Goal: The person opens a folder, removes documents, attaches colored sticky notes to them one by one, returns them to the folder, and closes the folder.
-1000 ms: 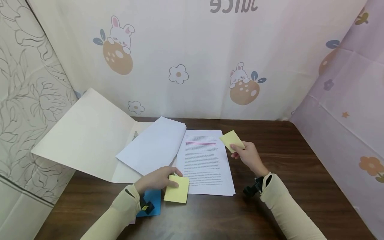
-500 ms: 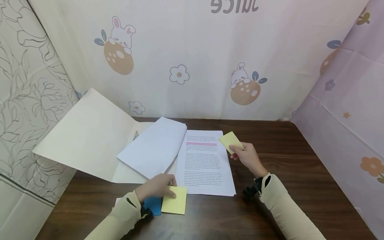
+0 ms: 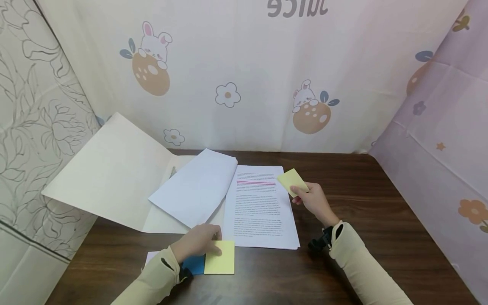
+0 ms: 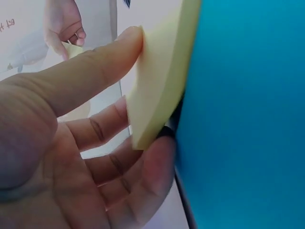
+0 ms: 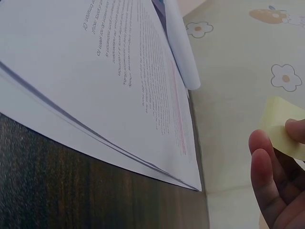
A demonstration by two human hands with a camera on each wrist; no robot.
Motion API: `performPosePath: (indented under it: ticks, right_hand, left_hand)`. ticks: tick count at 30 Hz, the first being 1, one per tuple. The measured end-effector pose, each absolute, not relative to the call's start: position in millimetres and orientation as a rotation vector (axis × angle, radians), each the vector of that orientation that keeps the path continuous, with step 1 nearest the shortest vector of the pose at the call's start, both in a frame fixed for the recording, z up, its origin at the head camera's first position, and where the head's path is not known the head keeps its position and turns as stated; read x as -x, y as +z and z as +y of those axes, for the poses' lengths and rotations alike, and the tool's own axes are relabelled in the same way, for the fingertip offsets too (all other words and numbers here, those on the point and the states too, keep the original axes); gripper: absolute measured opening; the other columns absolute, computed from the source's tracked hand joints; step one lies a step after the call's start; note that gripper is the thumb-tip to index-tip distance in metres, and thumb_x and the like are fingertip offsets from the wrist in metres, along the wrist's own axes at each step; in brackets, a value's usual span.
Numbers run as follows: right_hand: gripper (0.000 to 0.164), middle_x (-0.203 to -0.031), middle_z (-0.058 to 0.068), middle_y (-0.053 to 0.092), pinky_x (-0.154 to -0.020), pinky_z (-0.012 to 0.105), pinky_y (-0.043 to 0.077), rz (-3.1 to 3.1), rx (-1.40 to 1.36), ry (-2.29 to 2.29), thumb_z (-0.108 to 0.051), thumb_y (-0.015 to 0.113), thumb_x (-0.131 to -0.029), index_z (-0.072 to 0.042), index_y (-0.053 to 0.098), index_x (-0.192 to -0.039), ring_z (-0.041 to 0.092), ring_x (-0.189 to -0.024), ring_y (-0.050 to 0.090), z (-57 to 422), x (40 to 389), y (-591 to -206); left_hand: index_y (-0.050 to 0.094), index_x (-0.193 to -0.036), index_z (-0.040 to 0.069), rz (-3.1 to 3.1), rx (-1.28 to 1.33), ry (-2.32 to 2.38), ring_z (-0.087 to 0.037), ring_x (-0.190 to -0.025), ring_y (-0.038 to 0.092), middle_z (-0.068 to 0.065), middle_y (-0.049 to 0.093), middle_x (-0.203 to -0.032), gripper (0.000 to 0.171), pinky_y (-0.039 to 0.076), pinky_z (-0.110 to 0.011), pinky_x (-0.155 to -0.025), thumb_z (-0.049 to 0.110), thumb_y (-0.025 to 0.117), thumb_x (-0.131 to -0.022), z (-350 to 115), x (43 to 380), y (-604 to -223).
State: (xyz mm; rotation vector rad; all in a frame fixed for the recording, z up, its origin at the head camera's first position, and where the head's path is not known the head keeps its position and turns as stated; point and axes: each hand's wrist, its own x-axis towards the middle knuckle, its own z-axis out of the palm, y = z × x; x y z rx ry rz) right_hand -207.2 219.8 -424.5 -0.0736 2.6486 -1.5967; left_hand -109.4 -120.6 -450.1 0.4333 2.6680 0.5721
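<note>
Head view: printed pages (image 3: 259, 214) lie at the dial's centre, pink lines (image 3: 256, 183) toward twelve.
Left hand (image 3: 197, 242): at eight o'clock, pinches a yellow pad (image 3: 225, 260), which sits at seven.
Right hand (image 3: 314, 199): at three o'clock, grips a second yellow square (image 3: 291, 179), itself at two.
Blue piece (image 3: 196, 265): at nine o'clock from the yellow pad, partly hidden.
Folder (image 3: 110, 178): open, between nine and ten.

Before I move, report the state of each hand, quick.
Left hand: closed, holding a yellow sticky-note pad.
Right hand: closed, pinching a yellow note between thumb and fingers.
</note>
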Motion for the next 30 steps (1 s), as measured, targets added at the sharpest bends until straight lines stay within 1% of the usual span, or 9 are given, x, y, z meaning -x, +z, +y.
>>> performPosePath:
  ticks: [4, 13, 19, 21, 26, 30]
  right_hand:
    - [0.035, -0.085, 0.019, 0.068, -0.063, 0.025, 0.054, 2.644, 0.073, -1.593, -0.021, 0.062, -0.096, 0.011, 0.063, -0.110, 0.016, -0.065, 0.064, 219.4, 207.1, -425.1]
    - [0.035, -0.086, 0.018, 0.068, -0.063, 0.025, 0.054, 2.647, 0.080, -1.588, -0.022, 0.062, -0.096, 0.011, 0.064, -0.109, 0.015, -0.065, 0.064, 219.5, 206.4, -426.2]
    - [0.033, -0.087, 0.017, 0.068, -0.067, 0.034, 0.057, 2.638, 0.080, -1.577, -0.021, 0.062, -0.095, 0.009, 0.064, -0.109, 0.018, -0.066, 0.065, 219.5, 207.8, -429.8]
    - [0.032, -0.088, 0.017, 0.068, -0.067, 0.034, 0.057, 2.634, 0.076, -1.579, -0.020, 0.062, -0.095, 0.008, 0.065, -0.110, 0.018, -0.066, 0.065, 219.5, 208.6, -430.7]
    - [0.033, -0.091, 0.024, 0.068, -0.064, 0.029, 0.055, 2.635, 0.084, -1.586, -0.019, 0.062, -0.095, 0.009, 0.064, -0.112, 0.019, -0.067, 0.066, 220.2, 209.4, -430.1]
    - [0.033, -0.094, 0.028, 0.067, -0.065, 0.029, 0.055, 2.636, 0.074, -1.582, -0.019, 0.062, -0.095, 0.008, 0.064, -0.113, 0.018, -0.067, 0.064, 219.5, 208.7, -429.5]
  left_hand:
    - [0.060, -0.079, 0.016, 2.678, -0.477, 0.529, -0.012, -0.067, 0.045, 0.005, 0.050, -0.074, 0.027, 0.039, -0.027, -0.061, 0.024, 0.084, -0.073, -122.0, 108.3, -450.2]
    - [0.059, -0.079, 0.016, 2.668, -0.514, 0.508, -0.011, -0.065, 0.045, 0.006, 0.051, -0.072, 0.029, 0.038, -0.026, -0.059, 0.024, 0.085, -0.071, -124.6, 107.4, -452.8]
    - [0.057, -0.078, 0.016, 2.662, -0.580, 0.525, -0.010, -0.065, 0.043, 0.007, 0.051, -0.071, 0.031, 0.038, -0.026, -0.060, 0.023, 0.086, -0.070, -129.6, 102.6, -449.9]
    - [0.057, -0.078, 0.016, 2.662, -0.596, 0.523, -0.010, -0.065, 0.043, 0.007, 0.051, -0.072, 0.031, 0.037, -0.025, -0.060, 0.023, 0.086, -0.070, -131.9, 100.5, -448.8]
    - [0.057, -0.079, 0.015, 2.657, -0.594, 0.513, -0.009, -0.064, 0.043, 0.007, 0.051, -0.072, 0.031, 0.037, -0.025, -0.058, 0.024, 0.086, -0.070, -136.6, 97.7, -447.9]
    - [0.057, -0.079, 0.015, 2.661, -0.606, 0.514, -0.009, -0.063, 0.043, 0.006, 0.051, -0.071, 0.031, 0.037, -0.025, -0.057, 0.023, 0.086, -0.070, -137.8, 96.5, -447.7]
